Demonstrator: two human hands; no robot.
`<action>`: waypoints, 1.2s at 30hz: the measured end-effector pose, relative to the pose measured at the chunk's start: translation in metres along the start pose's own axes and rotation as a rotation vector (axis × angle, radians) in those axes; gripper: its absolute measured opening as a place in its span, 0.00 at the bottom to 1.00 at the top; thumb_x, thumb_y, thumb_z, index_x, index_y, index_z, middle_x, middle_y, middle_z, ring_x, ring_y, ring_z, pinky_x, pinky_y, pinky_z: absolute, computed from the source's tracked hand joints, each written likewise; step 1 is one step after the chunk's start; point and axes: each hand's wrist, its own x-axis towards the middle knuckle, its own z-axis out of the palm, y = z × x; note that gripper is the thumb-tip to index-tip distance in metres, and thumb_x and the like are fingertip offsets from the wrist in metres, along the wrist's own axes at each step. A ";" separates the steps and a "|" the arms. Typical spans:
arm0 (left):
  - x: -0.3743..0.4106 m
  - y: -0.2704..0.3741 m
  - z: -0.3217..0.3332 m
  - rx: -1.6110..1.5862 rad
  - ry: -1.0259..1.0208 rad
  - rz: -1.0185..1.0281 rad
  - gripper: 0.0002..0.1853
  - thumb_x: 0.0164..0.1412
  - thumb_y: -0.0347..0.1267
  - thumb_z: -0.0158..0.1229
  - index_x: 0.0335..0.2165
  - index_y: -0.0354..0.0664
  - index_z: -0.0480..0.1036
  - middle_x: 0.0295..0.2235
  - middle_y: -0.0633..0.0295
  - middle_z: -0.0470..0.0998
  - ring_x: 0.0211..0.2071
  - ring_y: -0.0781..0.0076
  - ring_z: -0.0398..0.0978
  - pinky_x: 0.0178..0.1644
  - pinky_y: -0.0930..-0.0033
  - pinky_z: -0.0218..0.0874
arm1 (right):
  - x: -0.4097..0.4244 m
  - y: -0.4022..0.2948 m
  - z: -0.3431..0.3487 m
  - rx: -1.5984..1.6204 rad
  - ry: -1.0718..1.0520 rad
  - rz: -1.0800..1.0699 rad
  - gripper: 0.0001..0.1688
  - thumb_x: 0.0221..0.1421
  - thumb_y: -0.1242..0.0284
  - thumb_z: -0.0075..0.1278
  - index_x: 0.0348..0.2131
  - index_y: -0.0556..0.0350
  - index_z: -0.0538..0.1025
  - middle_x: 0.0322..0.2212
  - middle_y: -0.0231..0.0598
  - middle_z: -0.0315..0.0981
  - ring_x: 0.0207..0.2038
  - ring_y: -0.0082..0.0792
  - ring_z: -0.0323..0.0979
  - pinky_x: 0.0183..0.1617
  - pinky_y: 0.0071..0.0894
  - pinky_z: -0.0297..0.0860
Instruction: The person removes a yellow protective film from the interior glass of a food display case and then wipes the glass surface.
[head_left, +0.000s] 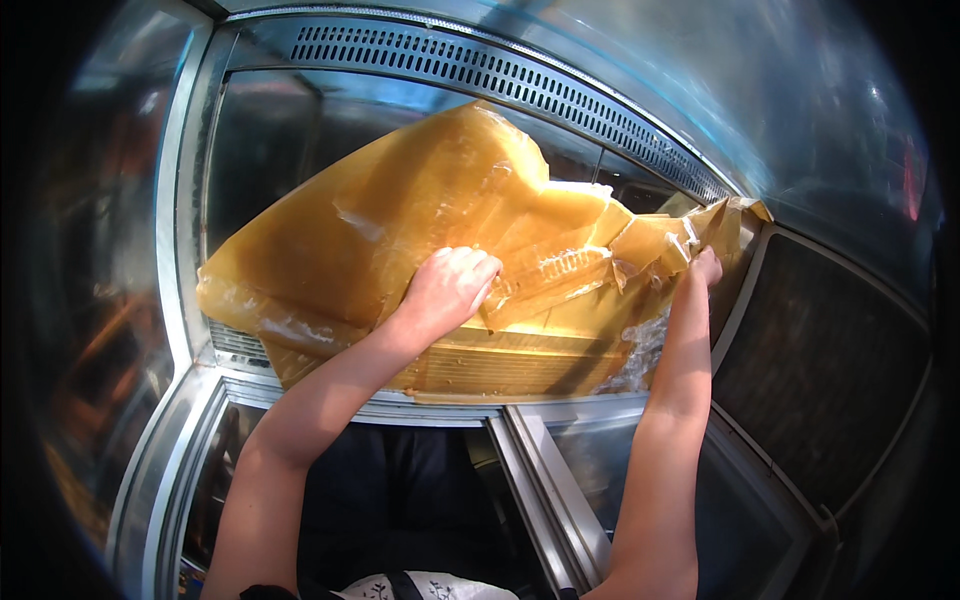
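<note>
A large crumpled sheet of yellow-brown paper or film (390, 202), with shiny tape-like patches, spreads across the inside of a metal-framed glass cabinet. My left hand (454, 289) is closed on a fold near the sheet's middle. At the far right, my right hand (705, 268) grips the sheet's gathered edge by a whitish torn strip; its fingertips are partly hidden. Below the folds shows a flat, ribbed yellow surface (525, 364), with crinkled clear plastic (646, 337) at its right end.
A slotted metal vent panel (480, 64) runs along the cabinet's back. Glass and a metal post (176, 195) stand at the left. Sliding-door rails (555, 495) lie in front, below my arms. A dark framed mesh panel (817, 367) is at the right.
</note>
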 end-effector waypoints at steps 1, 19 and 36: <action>0.000 0.000 0.001 0.001 0.010 -0.001 0.08 0.50 0.27 0.60 0.32 0.45 0.71 0.25 0.62 0.73 0.31 0.63 0.73 0.35 0.63 0.63 | -0.005 -0.002 0.001 0.051 0.052 0.083 0.19 0.49 0.69 0.52 0.37 0.69 0.79 0.36 0.51 0.80 0.37 0.47 0.78 0.45 0.39 0.71; -0.001 -0.001 0.000 0.011 -0.020 0.000 0.06 0.54 0.27 0.59 0.33 0.45 0.72 0.27 0.63 0.73 0.32 0.64 0.73 0.36 0.63 0.62 | -0.040 0.043 -0.076 -0.614 -0.378 -0.308 0.21 0.48 0.64 0.54 0.31 0.69 0.78 0.26 0.45 0.78 0.28 0.41 0.75 0.35 0.39 0.69; 0.017 -0.024 -0.113 0.456 0.528 -0.257 0.36 0.52 0.34 0.66 0.57 0.48 0.61 0.52 0.57 0.66 0.54 0.56 0.65 0.58 0.58 0.58 | -0.260 -0.184 -0.045 -0.411 -0.619 -1.478 0.26 0.52 0.57 0.60 0.38 0.58 0.69 0.35 0.42 0.68 0.40 0.42 0.71 0.42 0.39 0.68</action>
